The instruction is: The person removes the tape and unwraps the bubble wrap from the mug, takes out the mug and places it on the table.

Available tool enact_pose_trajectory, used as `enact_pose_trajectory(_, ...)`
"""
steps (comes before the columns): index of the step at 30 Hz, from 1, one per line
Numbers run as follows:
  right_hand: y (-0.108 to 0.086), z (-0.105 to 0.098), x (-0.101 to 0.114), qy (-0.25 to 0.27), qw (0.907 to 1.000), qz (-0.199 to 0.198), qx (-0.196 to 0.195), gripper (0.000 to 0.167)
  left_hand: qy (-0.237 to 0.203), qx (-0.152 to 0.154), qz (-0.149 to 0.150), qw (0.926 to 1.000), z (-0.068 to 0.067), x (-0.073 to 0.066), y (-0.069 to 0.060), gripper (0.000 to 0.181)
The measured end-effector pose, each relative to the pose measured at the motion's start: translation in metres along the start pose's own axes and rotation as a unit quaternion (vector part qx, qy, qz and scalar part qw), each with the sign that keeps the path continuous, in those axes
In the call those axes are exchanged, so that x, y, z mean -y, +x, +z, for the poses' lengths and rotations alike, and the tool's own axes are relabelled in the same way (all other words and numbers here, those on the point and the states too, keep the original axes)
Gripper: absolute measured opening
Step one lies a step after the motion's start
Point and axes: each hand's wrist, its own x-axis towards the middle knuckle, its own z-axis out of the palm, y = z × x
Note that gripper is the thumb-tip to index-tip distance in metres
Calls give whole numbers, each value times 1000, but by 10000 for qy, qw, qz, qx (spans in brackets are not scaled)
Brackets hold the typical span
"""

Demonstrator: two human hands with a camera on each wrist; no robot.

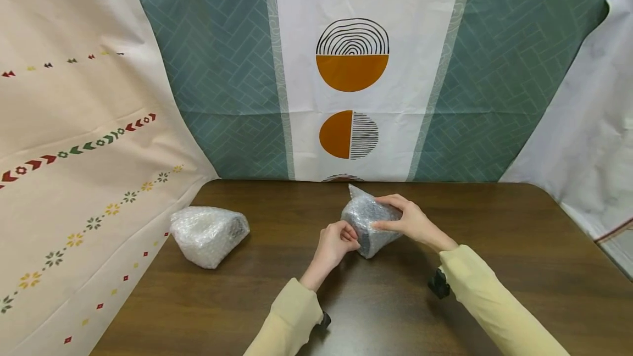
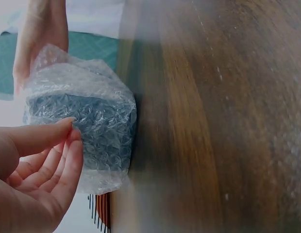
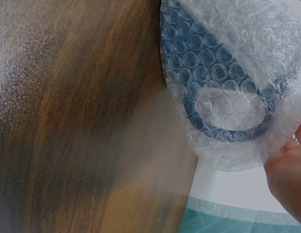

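A dark blue mug (image 3: pixel 199 60) in clear bubble wrap (image 1: pixel 365 214) rests on its side on the table; its looped handle (image 3: pixel 233 134) shows through the wrap in the right wrist view. My right hand (image 1: pixel 414 225) grips the bundle from the right, thumb and fingers spread round it. On the near left side, the thumb and fingertips of my left hand (image 1: pixel 335 245) meet in a pinch at the wrap. In the left wrist view, whatever small edge lies between these fingertips is hidden. A loose corner of wrap sticks up at the back.
A second bubble-wrapped bundle (image 1: pixel 207 235) lies on the left of the brown wooden table (image 1: pixel 277 301); its contents cannot be made out. Patterned cloths hang behind the table (image 1: pixel 346 142) and on its left (image 1: pixel 99 180), and a pale cloth (image 1: pixel 588 125) hangs on the right.
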Motion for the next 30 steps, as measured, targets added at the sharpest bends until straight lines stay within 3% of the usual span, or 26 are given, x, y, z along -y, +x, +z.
enact_pose_trajectory(11,-1,-1,7,78,10000,-1,12,60,-62,-424,-285,9987,1,6,-6,19)
enact_pose_trajectory(17,-5,-7,42,197,9996,132,141,56,188,-618,-147,9978,5,6,-6,14)
enact_pose_trajectory(22,-6,-7,44,255,9995,138,139,55,391,-765,-33,9963,8,6,-5,12)
enact_pose_trajectory(30,-5,-6,44,227,9996,125,120,55,357,-799,27,9962,10,12,-2,13)
